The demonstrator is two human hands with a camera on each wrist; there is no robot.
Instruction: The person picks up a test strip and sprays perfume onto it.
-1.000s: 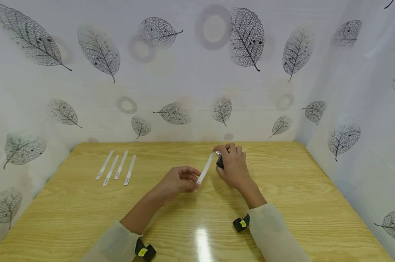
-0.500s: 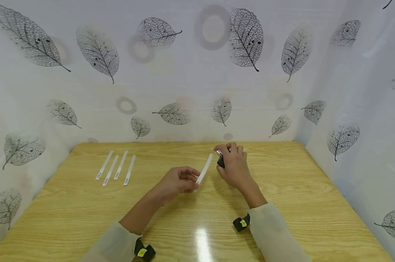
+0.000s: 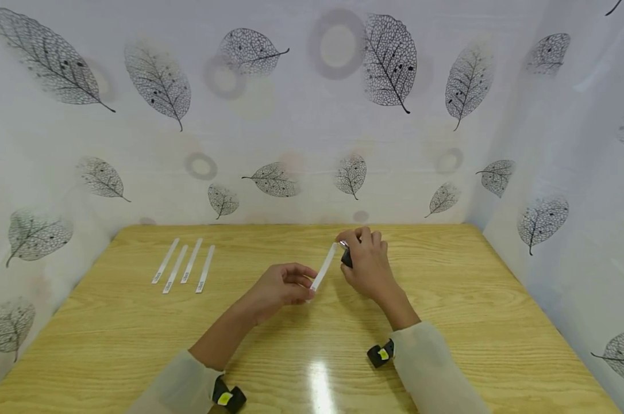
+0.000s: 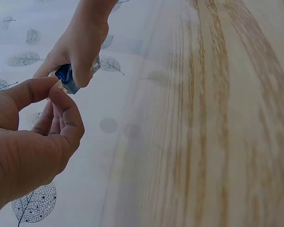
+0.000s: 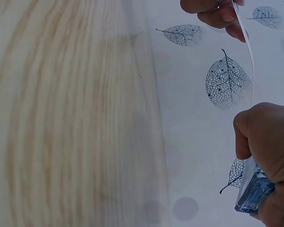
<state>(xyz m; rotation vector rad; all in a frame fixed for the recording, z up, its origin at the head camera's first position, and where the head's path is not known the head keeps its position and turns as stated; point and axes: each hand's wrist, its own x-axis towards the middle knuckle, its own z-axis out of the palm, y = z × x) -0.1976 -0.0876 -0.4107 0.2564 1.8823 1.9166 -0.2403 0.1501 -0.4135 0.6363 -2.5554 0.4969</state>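
Observation:
My left hand pinches the lower, printed end of a narrow white paper test strip, which slants up and to the right above the table. My right hand grips a small dark blue bottle with a shiny silver top. The right index finger reaches over that top, right at the strip's upper tip. In the right wrist view the strip appears edge-on, slightly bent, running from the left fingers to the right hand. The bottle looks clear and blue there, largely covered by the palm.
Several more white strips with printed ends lie side by side on the wooden table, at the left. A white curtain with leaf prints hangs behind the table and along both sides. Each sleeve carries a black wrist camera.
My right hand with the bottle shifts slightly right, away from the strip's tip, then back left against it. The left hand stays nearly still with the strip.

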